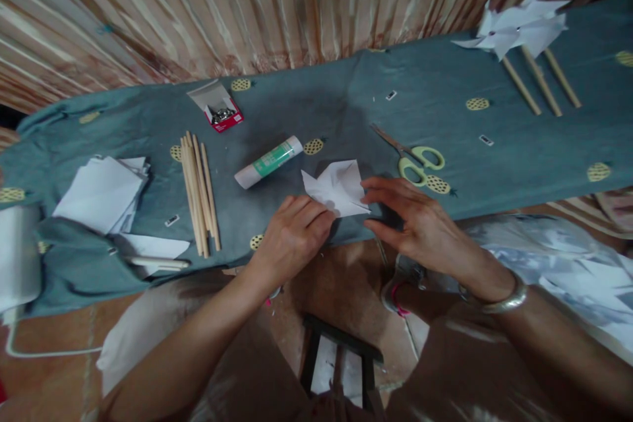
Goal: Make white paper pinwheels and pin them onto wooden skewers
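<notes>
Left hand [302, 232] pinches the paper [341, 186]; right hand [415, 221], loosely spread, touches its right edge. Glue [270, 161] lies left of the paper, scissors [406, 153] right.

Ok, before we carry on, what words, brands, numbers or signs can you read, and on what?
None can be read for certain:
White tube, green label: pale print, too blurred.
Red box: light marks, too small.
Three black-and-white tags: too small.
Folded white paper: no writing visible.
</notes>
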Available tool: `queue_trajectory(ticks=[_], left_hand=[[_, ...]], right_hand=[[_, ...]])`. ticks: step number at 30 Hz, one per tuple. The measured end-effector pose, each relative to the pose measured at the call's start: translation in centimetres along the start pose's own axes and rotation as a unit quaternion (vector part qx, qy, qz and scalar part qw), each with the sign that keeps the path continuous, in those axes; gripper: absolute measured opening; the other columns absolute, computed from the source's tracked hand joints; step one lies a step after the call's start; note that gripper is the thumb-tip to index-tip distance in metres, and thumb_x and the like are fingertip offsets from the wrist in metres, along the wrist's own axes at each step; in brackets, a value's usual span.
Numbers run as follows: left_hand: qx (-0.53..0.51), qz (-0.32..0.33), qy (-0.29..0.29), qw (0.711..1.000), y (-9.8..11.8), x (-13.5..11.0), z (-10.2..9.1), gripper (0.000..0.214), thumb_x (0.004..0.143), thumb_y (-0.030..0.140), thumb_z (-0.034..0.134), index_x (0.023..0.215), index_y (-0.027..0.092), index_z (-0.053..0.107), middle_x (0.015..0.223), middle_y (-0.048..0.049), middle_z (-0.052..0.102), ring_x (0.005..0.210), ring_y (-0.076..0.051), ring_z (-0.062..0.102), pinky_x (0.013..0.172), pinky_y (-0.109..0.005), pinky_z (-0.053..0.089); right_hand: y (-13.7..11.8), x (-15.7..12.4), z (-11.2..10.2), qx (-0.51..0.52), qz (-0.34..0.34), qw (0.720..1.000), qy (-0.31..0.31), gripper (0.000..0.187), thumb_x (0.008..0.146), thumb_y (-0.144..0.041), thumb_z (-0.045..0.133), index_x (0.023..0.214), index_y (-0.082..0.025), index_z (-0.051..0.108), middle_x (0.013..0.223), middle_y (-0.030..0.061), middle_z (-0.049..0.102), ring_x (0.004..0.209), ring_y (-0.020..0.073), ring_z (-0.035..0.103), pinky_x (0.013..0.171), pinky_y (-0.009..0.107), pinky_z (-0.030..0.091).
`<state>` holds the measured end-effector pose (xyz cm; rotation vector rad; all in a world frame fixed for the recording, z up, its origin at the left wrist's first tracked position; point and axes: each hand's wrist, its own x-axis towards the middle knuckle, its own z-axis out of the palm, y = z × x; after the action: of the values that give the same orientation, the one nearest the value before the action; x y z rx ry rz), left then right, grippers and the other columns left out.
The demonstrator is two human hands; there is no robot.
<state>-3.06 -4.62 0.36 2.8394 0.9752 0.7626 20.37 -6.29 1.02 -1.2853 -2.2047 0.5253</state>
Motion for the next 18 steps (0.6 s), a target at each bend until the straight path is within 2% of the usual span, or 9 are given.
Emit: queue_trajectory(ticks=[5, 10, 15, 18], left_hand=[[-0.029, 0.011, -0.011, 0.999, 0.0, -0.8, -0.3, 0.01, 0.094, 0.013, 0.054, 0.097, 0.012, 0.064, 0.086, -0.0057, 0.07, 0.078, -0.017, 0.059, 0.07, -0.03, 0.046], [-0.029, 0.014, -0.031, 0.999, 0.0, -1.2, -0.6, 0.01, 0.094, 0.013, 0.054, 0.095, 0.012, 0.064, 0.085, -0.0057, 0.07, 0.077, -0.018, 0.059, 0.068, -0.031, 0.047], [-0.03, 0.006, -0.048, 0.998, 0.3, -1.2, -0.8, 0.012, 0.092, 0.014, 0.056, 0.099, 0.011, 0.065, 0.088, -0.0064, 0.069, 0.081, -0.02, 0.06, 0.071, -0.033, 0.05], [-0.034, 0.004, -0.039, 0.999, 0.7, -1.2, -0.5, 0.016, 0.093, 0.017, 0.057, 0.105, 0.011, 0.064, 0.092, -0.0069, 0.069, 0.084, -0.02, 0.061, 0.073, -0.033, 0.053]], right_hand=[[-0.5, 0.1, 0.1, 0.037, -0.01, 0.999, -0.014, 0.016, 0.089, -0.02, 0.06, 0.104, -0.019, 0.066, 0.124, 0.0122, 0.066, 0.115, 0.0254, 0.062, 0.098, 0.046, 0.052], [-1.0, 0.3, 0.1, 0.069, -0.017, 0.997, -0.035, 0.02, 0.091, -0.016, 0.056, 0.103, -0.017, 0.072, 0.126, 0.0133, 0.065, 0.118, 0.0245, 0.061, 0.098, 0.044, 0.052], [-1.1, 0.4, 0.4, 0.099, 0.002, 0.994, -0.051, 0.017, 0.09, -0.019, 0.058, 0.089, -0.019, 0.075, 0.122, 0.0112, 0.068, 0.115, 0.0255, 0.061, 0.099, 0.044, 0.051], [-1.0, 0.5, 0.7, 0.103, 0.01, 0.994, -0.048, 0.019, 0.091, -0.02, 0.057, 0.091, -0.02, 0.076, 0.121, 0.0106, 0.069, 0.116, 0.026, 0.061, 0.102, 0.046, 0.048]])
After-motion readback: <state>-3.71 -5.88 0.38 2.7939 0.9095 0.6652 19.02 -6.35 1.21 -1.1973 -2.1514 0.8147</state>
